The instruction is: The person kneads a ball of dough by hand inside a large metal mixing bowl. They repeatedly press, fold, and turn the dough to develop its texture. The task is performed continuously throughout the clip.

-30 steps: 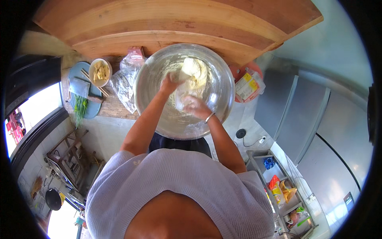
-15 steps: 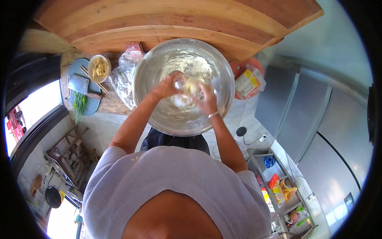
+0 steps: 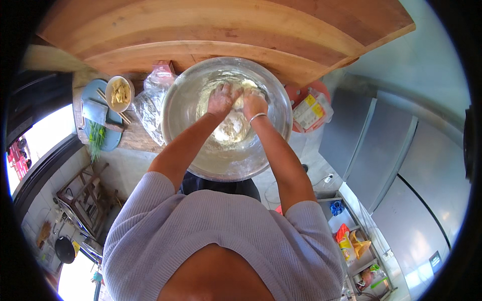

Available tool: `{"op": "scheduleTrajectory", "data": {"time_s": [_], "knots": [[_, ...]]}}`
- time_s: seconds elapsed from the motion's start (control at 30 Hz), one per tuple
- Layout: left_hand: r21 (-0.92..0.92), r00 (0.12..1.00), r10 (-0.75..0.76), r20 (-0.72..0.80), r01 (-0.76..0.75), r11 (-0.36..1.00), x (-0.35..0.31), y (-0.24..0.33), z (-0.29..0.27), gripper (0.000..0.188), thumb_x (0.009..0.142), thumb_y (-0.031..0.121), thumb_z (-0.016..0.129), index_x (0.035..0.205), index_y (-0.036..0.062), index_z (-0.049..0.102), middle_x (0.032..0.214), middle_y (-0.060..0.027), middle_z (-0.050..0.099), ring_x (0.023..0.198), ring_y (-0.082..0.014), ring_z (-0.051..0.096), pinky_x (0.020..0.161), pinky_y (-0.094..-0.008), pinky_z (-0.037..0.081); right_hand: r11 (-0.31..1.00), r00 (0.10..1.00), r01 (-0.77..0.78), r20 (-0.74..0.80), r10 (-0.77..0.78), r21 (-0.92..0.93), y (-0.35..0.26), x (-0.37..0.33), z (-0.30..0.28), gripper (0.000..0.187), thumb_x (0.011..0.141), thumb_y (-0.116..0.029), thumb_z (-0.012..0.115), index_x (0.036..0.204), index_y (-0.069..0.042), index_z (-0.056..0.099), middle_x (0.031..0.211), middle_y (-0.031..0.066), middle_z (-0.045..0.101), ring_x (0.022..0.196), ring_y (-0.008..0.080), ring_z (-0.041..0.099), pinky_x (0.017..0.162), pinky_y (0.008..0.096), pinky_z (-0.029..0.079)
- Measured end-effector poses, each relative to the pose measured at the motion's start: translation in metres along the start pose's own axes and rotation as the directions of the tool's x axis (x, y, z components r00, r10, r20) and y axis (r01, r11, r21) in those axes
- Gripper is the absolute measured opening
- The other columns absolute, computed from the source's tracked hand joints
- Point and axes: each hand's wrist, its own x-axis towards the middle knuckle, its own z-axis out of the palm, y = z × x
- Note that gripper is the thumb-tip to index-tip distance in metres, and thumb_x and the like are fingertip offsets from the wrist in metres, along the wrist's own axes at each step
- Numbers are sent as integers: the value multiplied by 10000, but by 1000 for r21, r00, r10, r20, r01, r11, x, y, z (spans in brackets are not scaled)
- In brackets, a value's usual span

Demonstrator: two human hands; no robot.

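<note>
Your grip, left hand (image 3: 222,102) and right hand (image 3: 255,103) on floury dough (image 3: 233,128), closure impossible to tell, could tip the metal bowl (image 3: 221,163) if you push off-centre.

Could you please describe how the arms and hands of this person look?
The left hand and right hand are without gloves. The forearms are uncovered below short, ribbed lilac-grey sleeves. A thin silver-coloured bracelet circles the right wrist; the left wrist shows none.

Person's left hand (image 3: 222,100) just beside right hand (image 3: 255,103), both back-side up; left forearm (image 3: 189,143) and right forearm (image 3: 279,152) extend behind the hands, set wider apart farther back.
</note>
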Motion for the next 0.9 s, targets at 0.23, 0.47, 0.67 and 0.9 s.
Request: {"op": "scheduleTrajectory", "data": {"time_s": [0.23, 0.47, 0.67, 0.9], "knots": [[-44, 990, -80, 113, 85, 995, 16, -2, -1, 543, 786, 185, 551, 1307, 267, 423, 1276, -157, 442, 1142, -345, 461, 893, -423, 437, 999, 969, -3, -248, -9, -49, 5, 6, 9, 286, 742, -139, 574, 1005, -28, 548, 854, 141, 618, 724, 307, 627, 624, 391, 504], [-604, 929, 233, 287, -13, 797, -29, -12, -73, 1007, 556, 314, 805, 1405, 209, 275, 1366, -203, 344, 1269, -386, 310, 1031, -436, 311, 971, 919, 158, -387, -78, 179, -24, -124, 13, 501, 709, -52, 560, 1189, 23, 439, 1210, 190, 455, 1066, 394, 439, 913, 485, 363], [-154, 978, -53, 201, 85, 984, -89, 20, -25, 1065, 438, 337, 846, 1366, 215, 338, 1297, -180, 394, 1204, -372, 381, 961, -444, 389, 969, 997, -72, 47, 62, 236, -52, -163, -16, 319, 766, -114, 535, 1067, -19, 483, 941, 199, 589, 885, 366, 585, 699, 451, 489], [-43, 991, -129, 26, 130, 991, -54, 14, -20, 991, 470, 284, 837, 1341, 223, 369, 1287, -148, 405, 1168, -348, 408, 938, -461, 388, 957, 998, -40, -43, 55, 287, -31, -77, 46, 68, 702, -97, 576, 725, -57, 625, 767, 185, 629, 723, 352, 623, 669, 449, 499]]}}
